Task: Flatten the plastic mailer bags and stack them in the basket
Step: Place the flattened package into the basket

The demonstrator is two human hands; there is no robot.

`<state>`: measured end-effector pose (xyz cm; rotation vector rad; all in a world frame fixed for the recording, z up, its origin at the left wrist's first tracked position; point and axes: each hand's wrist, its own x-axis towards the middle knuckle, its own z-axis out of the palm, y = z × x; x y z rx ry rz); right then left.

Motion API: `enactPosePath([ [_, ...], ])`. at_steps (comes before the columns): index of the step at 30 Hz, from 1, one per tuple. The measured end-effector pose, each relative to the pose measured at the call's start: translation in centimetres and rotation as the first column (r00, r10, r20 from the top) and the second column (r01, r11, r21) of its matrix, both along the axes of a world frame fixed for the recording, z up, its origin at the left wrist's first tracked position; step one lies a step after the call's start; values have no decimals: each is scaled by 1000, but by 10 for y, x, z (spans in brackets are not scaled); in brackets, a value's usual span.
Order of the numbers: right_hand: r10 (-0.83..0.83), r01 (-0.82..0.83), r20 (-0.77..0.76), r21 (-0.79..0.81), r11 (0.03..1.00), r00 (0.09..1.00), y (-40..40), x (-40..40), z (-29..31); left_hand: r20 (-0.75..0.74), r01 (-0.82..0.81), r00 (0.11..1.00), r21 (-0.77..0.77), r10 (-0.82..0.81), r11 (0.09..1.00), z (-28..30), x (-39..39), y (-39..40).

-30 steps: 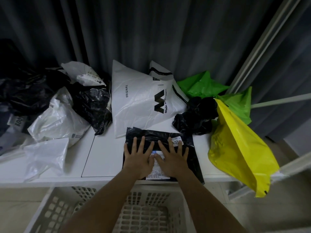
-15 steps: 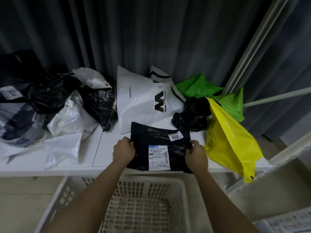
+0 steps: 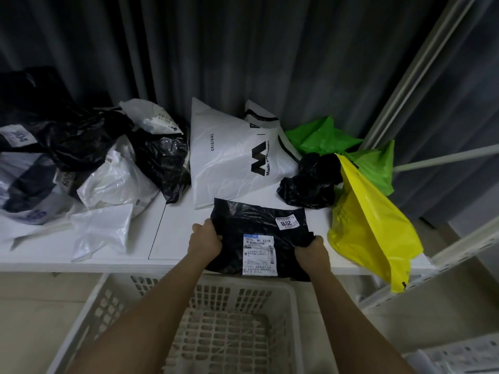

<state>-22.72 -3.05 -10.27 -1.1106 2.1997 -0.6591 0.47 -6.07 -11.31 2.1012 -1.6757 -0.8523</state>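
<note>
A flat black mailer bag (image 3: 251, 225) with two white labels hangs over the front edge of the white table (image 3: 172, 233). My left hand (image 3: 204, 240) grips its left edge and my right hand (image 3: 310, 252) grips its right edge. Its lower edge reaches over the far rim of the white lattice basket (image 3: 243, 282), which stands below the table right in front of me. Nothing shows in the part of the basket that I can see.
More bags lie on the table: a large white printed mailer (image 3: 232, 155), a crumpled black bag (image 3: 310, 182), green bags (image 3: 321, 136), a yellow bag (image 3: 370, 225) hanging off the right edge, and black and white bags (image 3: 108, 168) piled at the left. Grey curtains hang behind.
My hands went from pressing flat on the black mailer to gripping its two side edges. The mailer has since slid toward me, over the table's front edge above the basket.
</note>
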Motion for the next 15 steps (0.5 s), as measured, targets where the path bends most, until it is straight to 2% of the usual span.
enactPosePath([
  [4, -40, 49, 182, -46, 998, 982, 15, 8, 4, -204, -47, 977, 49, 56, 998, 6, 19, 11],
  [6, -3, 27, 270, -86, 996, 963, 28, 19, 11, -306, -64, 948, 87, 88, 994, 15, 34, 26],
  [9, 91, -26, 395, -166, 986, 914, 54, 45, 22, -373, -140, 911, 117, 174, 983, 26, 66, 59],
  [11, 199, -109, 397, -239, 965, 896, 67, 64, 28, -423, -215, 872, 124, 248, 969, 27, 92, 80],
  [13, 298, -198, 327, -306, 931, 897, 74, 80, 30, -451, -233, 846, 169, 285, 958, 24, 118, 99],
  [15, 395, -289, 251, -370, 883, 884, 82, 104, 23, -385, -243, 874, 183, 297, 953, 19, 149, 124],
])
